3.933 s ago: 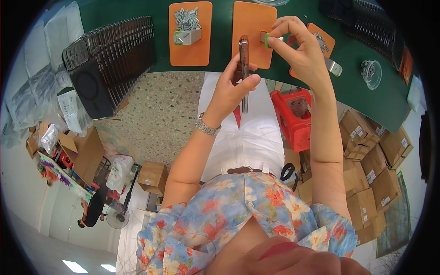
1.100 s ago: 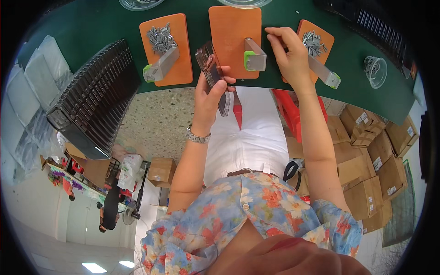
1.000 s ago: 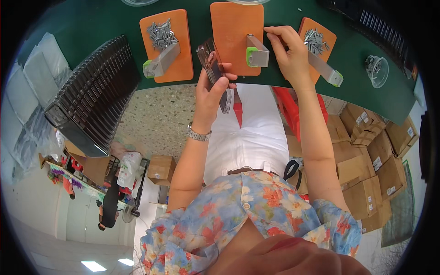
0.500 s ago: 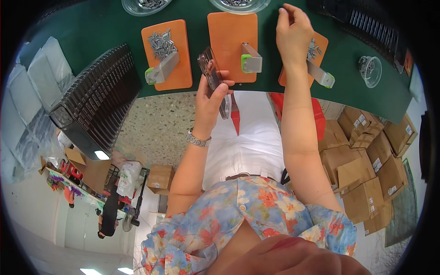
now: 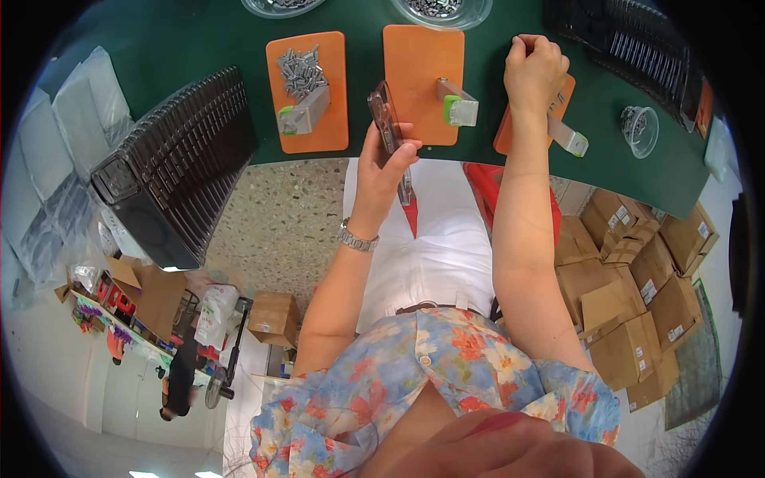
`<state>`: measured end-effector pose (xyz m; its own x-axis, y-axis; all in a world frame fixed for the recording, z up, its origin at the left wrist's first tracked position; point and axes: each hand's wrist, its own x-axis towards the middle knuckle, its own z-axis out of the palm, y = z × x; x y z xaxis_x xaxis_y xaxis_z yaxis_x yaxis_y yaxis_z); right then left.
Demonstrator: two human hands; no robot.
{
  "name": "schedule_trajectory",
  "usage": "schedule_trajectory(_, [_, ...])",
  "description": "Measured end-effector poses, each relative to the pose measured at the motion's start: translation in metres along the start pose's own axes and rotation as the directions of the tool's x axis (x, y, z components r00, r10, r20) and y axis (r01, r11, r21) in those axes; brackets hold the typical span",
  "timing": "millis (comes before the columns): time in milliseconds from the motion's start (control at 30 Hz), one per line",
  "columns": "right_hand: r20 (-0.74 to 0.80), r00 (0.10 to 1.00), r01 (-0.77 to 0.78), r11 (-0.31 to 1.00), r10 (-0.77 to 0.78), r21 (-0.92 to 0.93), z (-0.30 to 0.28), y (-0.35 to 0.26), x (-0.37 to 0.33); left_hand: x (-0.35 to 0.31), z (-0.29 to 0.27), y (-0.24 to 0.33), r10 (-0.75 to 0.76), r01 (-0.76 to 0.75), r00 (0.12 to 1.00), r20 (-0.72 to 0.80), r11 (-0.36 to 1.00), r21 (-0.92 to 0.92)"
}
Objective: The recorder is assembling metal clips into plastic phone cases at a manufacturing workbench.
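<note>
My left hand [image 5: 387, 163] grips a clear, dark-tinted phone case [image 5: 383, 111] by its sides, tilted up at the table's front edge. Over the right orange board [image 5: 504, 135], the fingertips of my right hand [image 5: 535, 80] are pinched together; what they hold, if anything, is too small to make out. A few small metal pins [image 5: 558, 100] show beside my right wrist, and my hand covers part of that board. The middle orange board [image 5: 422, 64] bears a metal block [image 5: 458, 103] with a green end. More metal pins [image 5: 301, 72] lie heaped on the left orange board [image 5: 335, 119].
A long row of dark clear cases [image 5: 187, 151] stands at the left, and another row [image 5: 637, 48] at the far right. Clear bowls [image 5: 486, 12] of small metal parts sit at the back; a small cup [image 5: 640, 131] stands right. Cardboard boxes [image 5: 621, 319] are piled on the floor.
The view has shifted, so the table's things sit farther right and slightly lower. My right hand has drawn nearer, its fingers more curled. My left hand still grips the case.
</note>
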<state>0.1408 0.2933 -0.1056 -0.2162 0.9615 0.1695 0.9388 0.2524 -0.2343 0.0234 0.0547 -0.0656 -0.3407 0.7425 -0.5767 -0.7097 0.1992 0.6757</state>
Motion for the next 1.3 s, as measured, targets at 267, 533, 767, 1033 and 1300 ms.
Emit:
schedule_trajectory(267, [0.026, 0.998, -0.059, 0.957, 0.054, 0.285, -0.028, -0.008, 0.005, 0.007, 0.007, -0.001, 0.023, -0.023, 0.999, 0.030, 1.000, -0.005])
schedule_trajectory(533, [0.382, 0.919, -0.336, 0.310, -0.098, 0.889, -0.111, -0.051, -0.043, 0.000, -0.003, 0.006, -0.008, -0.001, 0.997, 0.075, 0.994, 0.107])
schedule_trajectory(767, [0.471, 0.828, -0.370, 0.336, -0.303, 0.866, -0.121, -0.048, -0.047, -0.007, -0.003, 0.009, 0.005, -0.016, 0.995, 0.097, 0.994, 0.109])
schedule_trajectory(1033, [0.457, 0.781, -0.322, 0.353, -0.425, 0.879, -0.119, -0.034, -0.036, -0.007, -0.006, 0.013, 0.025, -0.028, 0.999, 0.040, 0.998, 0.059])
schedule_trajectory(1300, [0.471, 0.778, -0.361, 0.318, -0.416, 0.877, -0.111, -0.024, -0.035, -0.008, -0.014, 0.013, 0.024, -0.024, 1.000, 0.004, 0.996, 0.091])
